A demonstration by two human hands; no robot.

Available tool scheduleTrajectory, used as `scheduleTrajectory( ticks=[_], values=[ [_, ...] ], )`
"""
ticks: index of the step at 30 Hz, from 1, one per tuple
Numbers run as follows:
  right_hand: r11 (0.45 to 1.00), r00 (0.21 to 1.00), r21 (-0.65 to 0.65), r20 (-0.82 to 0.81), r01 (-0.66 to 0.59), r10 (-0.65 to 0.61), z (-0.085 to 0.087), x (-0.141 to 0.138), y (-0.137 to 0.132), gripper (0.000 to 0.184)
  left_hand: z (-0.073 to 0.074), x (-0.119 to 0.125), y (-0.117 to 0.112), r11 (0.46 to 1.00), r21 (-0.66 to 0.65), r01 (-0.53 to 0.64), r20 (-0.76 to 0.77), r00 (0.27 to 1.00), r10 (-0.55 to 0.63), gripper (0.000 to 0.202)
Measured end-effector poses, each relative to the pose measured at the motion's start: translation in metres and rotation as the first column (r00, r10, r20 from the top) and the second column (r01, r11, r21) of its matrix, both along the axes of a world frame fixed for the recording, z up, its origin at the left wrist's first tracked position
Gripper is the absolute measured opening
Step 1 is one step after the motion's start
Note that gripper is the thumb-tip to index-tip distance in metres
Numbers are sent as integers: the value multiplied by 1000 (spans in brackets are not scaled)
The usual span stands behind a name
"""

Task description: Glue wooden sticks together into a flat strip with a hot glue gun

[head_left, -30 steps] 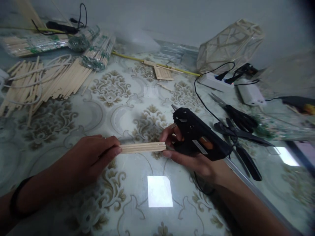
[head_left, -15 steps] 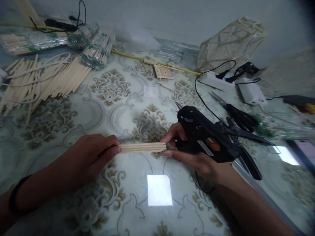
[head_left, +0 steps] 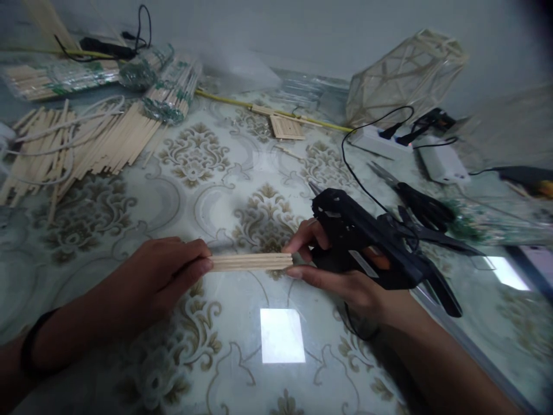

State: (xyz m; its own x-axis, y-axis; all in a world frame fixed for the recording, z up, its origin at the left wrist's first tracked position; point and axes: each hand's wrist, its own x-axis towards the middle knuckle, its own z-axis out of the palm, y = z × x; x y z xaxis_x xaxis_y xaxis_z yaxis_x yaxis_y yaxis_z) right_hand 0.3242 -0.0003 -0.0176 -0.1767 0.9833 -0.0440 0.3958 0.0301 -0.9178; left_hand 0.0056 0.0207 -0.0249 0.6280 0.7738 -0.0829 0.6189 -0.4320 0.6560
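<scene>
My left hand (head_left: pixel 166 274) is closed, pinching the left end of a flat row of pale wooden sticks (head_left: pixel 250 262) held level just above the patterned glass tabletop (head_left: pixel 194 173). My right hand (head_left: pixel 341 279) grips a black hot glue gun (head_left: pixel 367 242) in its palm, nozzle pointing away to the upper left, while its thumb and fingertips touch the right end of the sticks. The gun's black cord runs off toward the back right.
Loose wooden sticks (head_left: pixel 82 144) and bagged bundles (head_left: pixel 173 92) lie at the back left. A small stick panel (head_left: pixel 286 127) sits mid-back. A stick-built lattice shape (head_left: pixel 406 72), power strip (head_left: pixel 375 141), white adapter (head_left: pixel 440 164) and black scissors (head_left: pixel 415 207) crowd the right.
The glue gun has swung a little to the right in my right hand. The sticks and my left hand have stayed almost still.
</scene>
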Motion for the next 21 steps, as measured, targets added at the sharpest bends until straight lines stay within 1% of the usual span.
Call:
scheduleTrajectory(
  ticks=[5, 8, 12, 16, 21],
  values=[
    [999, 999, 31, -35, -7, 8, 0, 0, 0, 36, -4, -1, -1, 1000, 14, 0, 21, 1000, -1, 37],
    [999, 1000, 31, -1, -25, 25, -1, 1, 1, 33, -3, 1, -1, 1000, 2, -13, 22, 1000, 13, 37],
    [999, 999, 30, 0, -37, 37, -5, 3, 0, 31, 0, 2, 0, 1000, -21, -4, 4, 1000, 4, 36],
    [998, 999, 54, 12, -40, 39, -8, 5, -3, 26, -1, 1, 1, 1000, -11, 9, 22, 1000, -9, 38],
    [999, 999, 51, -31, -5, 7, -7, 4, -4, 34, -2, 2, 1, 1000, 6, 1, 20, 1000, -1, 36]
  ],
)
